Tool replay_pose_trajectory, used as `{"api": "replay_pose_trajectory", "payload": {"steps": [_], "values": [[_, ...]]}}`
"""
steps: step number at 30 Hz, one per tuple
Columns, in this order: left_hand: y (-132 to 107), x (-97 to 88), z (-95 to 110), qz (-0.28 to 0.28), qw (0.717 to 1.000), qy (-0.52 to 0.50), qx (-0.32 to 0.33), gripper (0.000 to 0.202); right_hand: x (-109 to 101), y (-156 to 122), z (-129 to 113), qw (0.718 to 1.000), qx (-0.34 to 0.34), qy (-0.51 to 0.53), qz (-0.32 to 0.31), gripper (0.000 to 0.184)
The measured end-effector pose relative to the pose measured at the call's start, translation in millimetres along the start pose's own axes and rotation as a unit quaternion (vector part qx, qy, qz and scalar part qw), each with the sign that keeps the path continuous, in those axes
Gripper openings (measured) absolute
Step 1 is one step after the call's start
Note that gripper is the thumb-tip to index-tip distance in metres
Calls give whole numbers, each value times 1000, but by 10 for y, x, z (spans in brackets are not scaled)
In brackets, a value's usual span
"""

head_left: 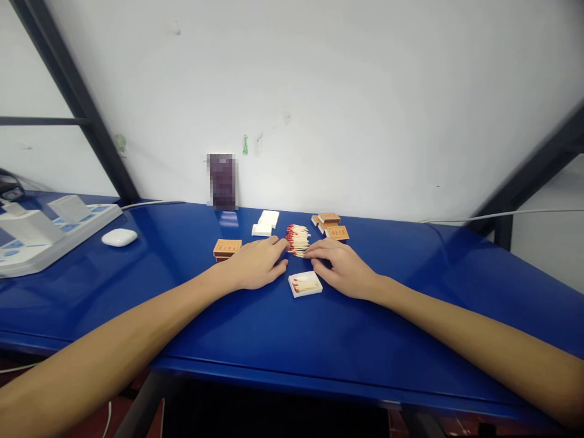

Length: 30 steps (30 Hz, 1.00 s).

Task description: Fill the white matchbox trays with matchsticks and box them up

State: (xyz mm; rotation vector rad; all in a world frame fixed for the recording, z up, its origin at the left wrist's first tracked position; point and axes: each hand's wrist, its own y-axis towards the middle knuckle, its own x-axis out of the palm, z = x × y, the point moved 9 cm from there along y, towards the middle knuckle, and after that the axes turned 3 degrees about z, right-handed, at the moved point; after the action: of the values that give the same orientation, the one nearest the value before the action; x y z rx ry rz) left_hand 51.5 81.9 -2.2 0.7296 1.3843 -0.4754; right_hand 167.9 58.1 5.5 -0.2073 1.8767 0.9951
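Observation:
A pile of red-tipped matches [297, 238] lies on the blue table [274, 340]. My left hand [255, 264] rests palm down to its left, fingers stretched together and touching the pile's left side. My right hand [340, 266] lies to the right, fingertips pinched at the pile's lower edge on a match. Between my hands sits an open white matchbox tray [305, 284] with a few matches in it. An orange matchbox sleeve [227, 248] lies just behind my left hand.
Two empty white trays [265, 223] and a few orange matchbox sleeves [331, 225] lie behind the pile. A white earbud case [119, 237] and a white device [41, 231] are at the far left. A pixelated dark object [222, 180] leans against the wall.

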Motion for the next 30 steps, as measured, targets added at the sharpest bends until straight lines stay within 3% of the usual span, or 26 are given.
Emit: {"api": "replay_pose_trajectory", "payload": {"steps": [30], "values": [[10,12,28,1,1000,1,28,28,-36,-14,-63,999,-36,17,22,23]]}}
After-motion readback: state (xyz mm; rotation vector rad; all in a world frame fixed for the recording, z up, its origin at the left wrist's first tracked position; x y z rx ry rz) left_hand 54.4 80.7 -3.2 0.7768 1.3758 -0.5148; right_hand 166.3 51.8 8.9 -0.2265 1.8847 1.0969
